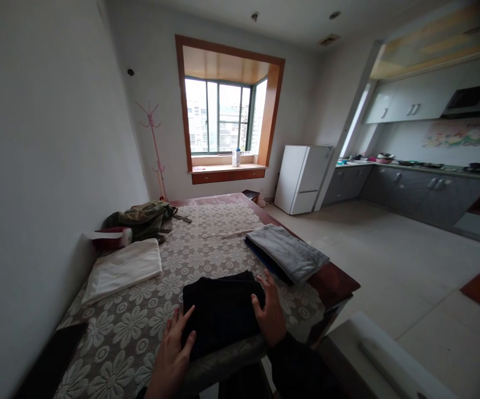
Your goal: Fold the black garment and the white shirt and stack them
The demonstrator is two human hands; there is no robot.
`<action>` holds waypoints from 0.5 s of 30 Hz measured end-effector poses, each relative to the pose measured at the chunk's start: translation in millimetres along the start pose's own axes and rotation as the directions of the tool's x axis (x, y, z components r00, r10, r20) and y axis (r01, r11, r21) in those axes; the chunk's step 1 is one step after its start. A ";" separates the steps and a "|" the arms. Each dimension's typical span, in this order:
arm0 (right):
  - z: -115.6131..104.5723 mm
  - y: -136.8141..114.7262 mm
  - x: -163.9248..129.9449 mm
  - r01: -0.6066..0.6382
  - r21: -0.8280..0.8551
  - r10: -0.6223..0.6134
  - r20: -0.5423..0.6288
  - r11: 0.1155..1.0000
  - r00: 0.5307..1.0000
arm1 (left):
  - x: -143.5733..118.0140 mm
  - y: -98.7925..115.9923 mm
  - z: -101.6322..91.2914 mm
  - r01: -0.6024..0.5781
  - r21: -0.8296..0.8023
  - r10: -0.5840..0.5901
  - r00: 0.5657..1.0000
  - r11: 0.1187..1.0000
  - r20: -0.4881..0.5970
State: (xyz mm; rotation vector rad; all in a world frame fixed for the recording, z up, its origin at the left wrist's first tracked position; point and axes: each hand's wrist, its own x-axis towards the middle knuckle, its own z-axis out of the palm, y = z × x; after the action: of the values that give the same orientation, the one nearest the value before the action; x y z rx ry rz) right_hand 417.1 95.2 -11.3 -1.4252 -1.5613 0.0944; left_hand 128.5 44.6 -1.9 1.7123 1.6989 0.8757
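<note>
Head view over a long surface (335,282) of reddish wood covered by a lace cloth (206,244) with a raised daisy pattern. A folded black garment (221,310), matte and thick, lies as a near-square block at the near end of the surface, between the two hands. The left hand (173,354) rests spread and flat, fingertips on the garment's lower left edge. The right hand (271,313) is also spread, cupped against the right edge with the thumb on top; neither hand pinches the fabric.

Squaring a fold like this is best done with flat palms pressing outward from the middle, keeping the edges aligned so the layers do not slide, and lifting from beneath both sides so the block keeps its shape.

Just beyond the right hand lies a folded grey towel (287,252), ribbed and soft, stacked on a dark blue folded piece (264,260). To the left, apart from the black garment, lies a folded white cloth (125,269), smooth and rectangular. Farther back sits a crumpled olive jacket (146,218) beside a dark red roll (113,237).
</note>
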 end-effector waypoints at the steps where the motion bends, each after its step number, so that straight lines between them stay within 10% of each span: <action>1: -2.4 -1.9 -7.5 -0.001 0.031 0.003 -0.077 1.000 0.997 | 1.1 3.3 -3.4 0.028 -0.097 -0.027 1.000 0.995 0.010; 4: -5.0 -16.4 -40.4 0.040 0.075 -0.029 -0.140 0.996 0.990 | 4.1 13.4 -11.3 0.072 -0.330 -0.063 0.997 0.941 0.039; 8: -2.9 -51.2 -71.3 0.214 0.160 -0.233 0.114 0.964 0.966 | 9.5 18.7 -19.4 0.148 -0.511 -0.120 0.989 0.847 0.087; 12: -5.2 -78.6 -43.8 0.236 0.254 -0.333 0.471 0.938 0.817 | 18.4 11.7 -22.8 0.218 -0.540 -0.111 0.968 0.813 0.223; 15: 0.1 -83.6 -9.0 0.197 0.156 -0.251 0.561 0.968 0.789 | 25.9 5.6 -18.8 0.165 -0.501 -0.088 0.981 0.850 0.174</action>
State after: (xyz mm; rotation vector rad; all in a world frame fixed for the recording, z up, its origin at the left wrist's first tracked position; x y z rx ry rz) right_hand 355.6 62.3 35.7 -1.1806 -2.1865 0.4902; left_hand 116.9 69.3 15.7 1.2515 1.3084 1.0054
